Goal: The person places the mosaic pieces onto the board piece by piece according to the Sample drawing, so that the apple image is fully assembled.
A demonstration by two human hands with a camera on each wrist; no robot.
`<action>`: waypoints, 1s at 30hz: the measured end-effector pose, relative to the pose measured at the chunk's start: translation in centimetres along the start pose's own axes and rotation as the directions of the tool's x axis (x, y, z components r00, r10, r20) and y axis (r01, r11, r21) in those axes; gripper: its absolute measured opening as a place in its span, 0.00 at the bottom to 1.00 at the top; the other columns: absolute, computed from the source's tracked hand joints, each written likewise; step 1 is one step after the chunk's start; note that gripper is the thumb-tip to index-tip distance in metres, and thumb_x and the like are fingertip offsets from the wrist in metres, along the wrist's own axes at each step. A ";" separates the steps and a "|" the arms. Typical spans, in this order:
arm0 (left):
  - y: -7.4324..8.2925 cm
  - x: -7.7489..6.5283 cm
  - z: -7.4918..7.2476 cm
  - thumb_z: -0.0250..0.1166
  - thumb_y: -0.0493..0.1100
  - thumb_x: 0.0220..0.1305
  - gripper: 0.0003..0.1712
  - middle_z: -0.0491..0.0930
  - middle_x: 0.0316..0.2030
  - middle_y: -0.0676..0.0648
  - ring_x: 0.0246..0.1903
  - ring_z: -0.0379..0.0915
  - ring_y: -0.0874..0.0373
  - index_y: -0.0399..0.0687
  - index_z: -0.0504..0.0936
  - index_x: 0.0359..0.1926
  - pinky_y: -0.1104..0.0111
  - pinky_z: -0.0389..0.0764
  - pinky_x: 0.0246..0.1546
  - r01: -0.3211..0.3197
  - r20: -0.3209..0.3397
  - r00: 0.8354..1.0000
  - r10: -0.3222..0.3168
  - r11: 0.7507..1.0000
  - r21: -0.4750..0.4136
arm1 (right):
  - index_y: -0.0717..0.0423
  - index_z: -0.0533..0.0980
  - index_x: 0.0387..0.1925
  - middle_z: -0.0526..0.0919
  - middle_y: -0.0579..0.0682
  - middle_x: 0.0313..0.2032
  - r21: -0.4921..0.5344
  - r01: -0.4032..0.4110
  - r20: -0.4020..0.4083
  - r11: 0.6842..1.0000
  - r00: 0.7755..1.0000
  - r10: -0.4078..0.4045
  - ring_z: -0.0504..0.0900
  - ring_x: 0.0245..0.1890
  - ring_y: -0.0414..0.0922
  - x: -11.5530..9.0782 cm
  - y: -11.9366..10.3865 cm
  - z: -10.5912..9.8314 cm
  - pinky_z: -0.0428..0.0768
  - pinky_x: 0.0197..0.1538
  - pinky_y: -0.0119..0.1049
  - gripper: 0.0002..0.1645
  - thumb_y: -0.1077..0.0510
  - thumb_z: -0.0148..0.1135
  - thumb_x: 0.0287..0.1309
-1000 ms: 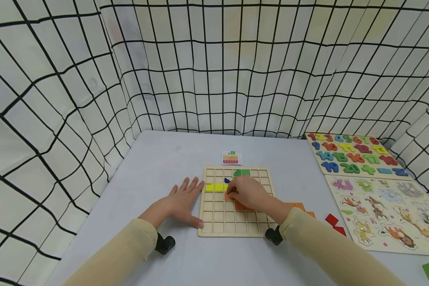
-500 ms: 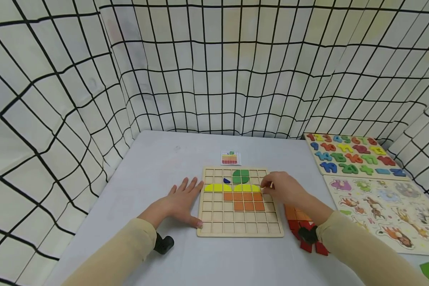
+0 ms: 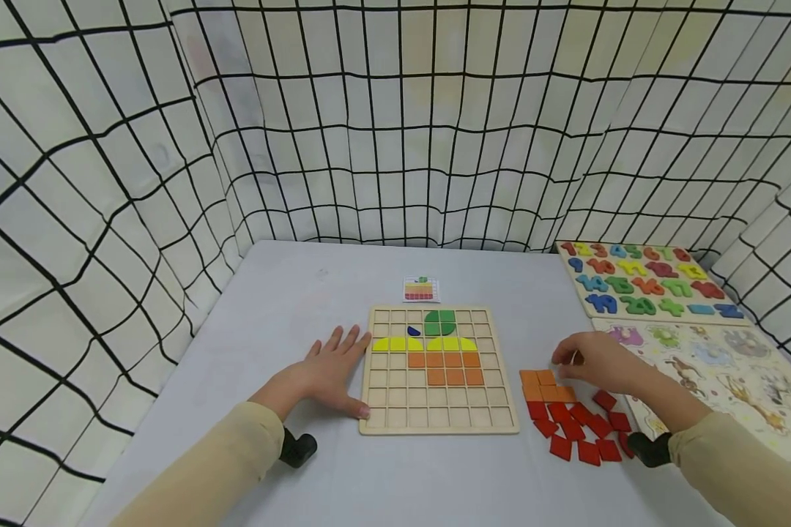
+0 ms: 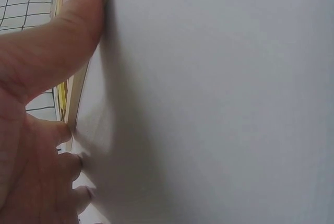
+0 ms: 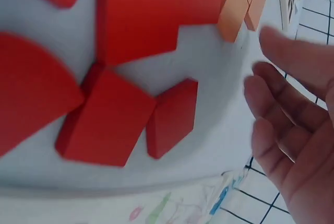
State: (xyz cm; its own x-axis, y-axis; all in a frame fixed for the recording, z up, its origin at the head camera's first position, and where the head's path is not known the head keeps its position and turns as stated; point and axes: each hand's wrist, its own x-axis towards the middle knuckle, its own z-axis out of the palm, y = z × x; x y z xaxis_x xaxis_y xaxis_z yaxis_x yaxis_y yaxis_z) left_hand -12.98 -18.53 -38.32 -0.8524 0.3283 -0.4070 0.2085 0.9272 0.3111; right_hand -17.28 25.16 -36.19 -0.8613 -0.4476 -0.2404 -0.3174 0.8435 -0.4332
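We hold our left hand with fingers spread, its thumb and fingertips touching the left edge of the wooden grid board. Our right hand hovers just beside the loose orange tiles, fingers loosely bent, thumb apart from them. The board lies flat before us, bearing yellow pieces, green pieces, a blue piece and two rows of orange squares; red tiles lie scattered to its right.

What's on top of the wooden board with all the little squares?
Green pieces, one blue piece, yellow pieces and orange squares lie on the wooden board. The left hand covers a bit of its left edge, and whatever is under the board can't be seen.
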 end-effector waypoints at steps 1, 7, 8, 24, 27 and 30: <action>0.0 0.0 0.0 0.77 0.68 0.49 0.74 0.37 0.82 0.36 0.81 0.28 0.33 0.42 0.43 0.82 0.32 0.41 0.75 0.001 -0.001 1.000 -0.001 1.000 -0.001 | 0.56 0.85 0.44 0.86 0.46 0.38 0.013 -0.005 0.031 1.000 1.000 0.004 0.79 0.37 0.42 -0.2 0.2 -0.1 0.82 0.39 0.33 0.11 0.59 0.72 0.60; -0.2 -0.2 -0.1 0.77 0.67 0.49 0.74 0.37 0.82 0.35 0.81 0.28 0.33 0.41 0.43 0.82 0.32 0.40 0.75 0.000 -0.004 1.000 0.000 1.000 -0.012 | 0.53 0.83 0.45 0.84 0.45 0.39 0.048 -0.023 0.126 0.999 0.992 0.017 0.78 0.38 0.42 -0.6 0.6 0.0 0.82 0.38 0.31 0.18 0.54 0.78 0.53; -0.2 -0.2 -0.1 0.77 0.67 0.49 0.74 0.37 0.82 0.35 0.81 0.28 0.33 0.41 0.43 0.82 0.32 0.40 0.75 -0.001 -0.005 1.000 0.001 1.000 -0.014 | 0.53 0.83 0.45 0.84 0.45 0.39 0.046 -0.027 0.128 0.999 0.992 0.021 0.77 0.38 0.42 -0.6 0.6 0.1 0.82 0.38 0.31 0.19 0.54 0.79 0.53; 0.0 -0.1 -0.1 0.77 0.67 0.49 0.74 0.37 0.82 0.35 0.81 0.28 0.33 0.41 0.43 0.82 0.31 0.39 0.75 -0.004 -0.009 1.000 0.003 1.000 -0.026 | 0.53 0.78 0.38 0.80 0.45 0.33 0.025 -0.019 0.057 0.999 0.998 0.018 0.76 0.37 0.42 -0.7 0.4 -0.3 0.80 0.39 0.32 0.10 0.60 0.73 0.59; 0.0 -0.1 -0.1 0.77 0.67 0.49 0.73 0.37 0.82 0.36 0.81 0.28 0.33 0.42 0.43 0.82 0.32 0.39 0.75 -0.005 -0.007 1.000 0.005 1.000 -0.018 | 0.52 0.77 0.35 0.79 0.44 0.30 0.012 0.011 0.025 1.000 1.000 -0.011 0.74 0.34 0.42 -0.6 0.3 -0.3 0.78 0.36 0.30 0.09 0.61 0.72 0.59; -0.1 0.0 0.0 0.77 0.67 0.49 0.73 0.37 0.82 0.36 0.81 0.29 0.33 0.42 0.43 0.82 0.32 0.40 0.75 -0.009 -0.007 1.000 0.009 1.000 -0.016 | 0.52 0.77 0.32 0.79 0.43 0.29 -0.004 0.041 -0.025 0.999 0.999 -0.041 0.74 0.33 0.41 -0.1 -0.2 -0.4 0.76 0.34 0.28 0.09 0.62 0.72 0.60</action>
State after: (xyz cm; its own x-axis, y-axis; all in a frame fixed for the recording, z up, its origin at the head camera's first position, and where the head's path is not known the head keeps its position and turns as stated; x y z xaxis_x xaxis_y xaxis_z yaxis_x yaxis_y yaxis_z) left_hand -12.98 -18.63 -38.28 -0.8539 0.3352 -0.3982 0.2083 0.9211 0.3288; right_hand -17.27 25.12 -35.71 -0.8572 -0.4744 -0.2006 -0.3541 0.8256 -0.4392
